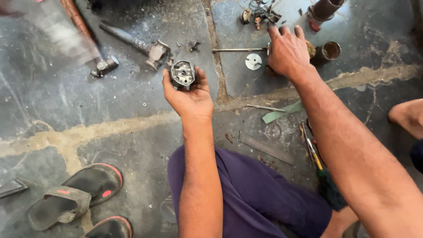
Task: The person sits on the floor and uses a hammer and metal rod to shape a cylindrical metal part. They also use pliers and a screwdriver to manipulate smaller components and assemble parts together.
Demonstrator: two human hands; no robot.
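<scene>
My left hand (190,94) is raised palm up over the stone floor, with its fingers closed around a small round grey metal housing (182,73) whose open face shows holes. My right hand (287,52) reaches far forward, palm down with fingers spread, resting on the floor over a small part I cannot make out. Just left of it lie a thin metal rod (238,50) and a white round disc (253,61). A brass-coloured cup (330,50) stands just right of that hand.
A hammer-like tool with a metal head (136,44) lies at the upper left near a small bolt piece (105,66). Small parts (260,15), a dark cylinder (325,9), a green strip (282,113), screwdrivers (312,147) and sandals (75,196) lie around. Another person's foot (407,115) is at the right.
</scene>
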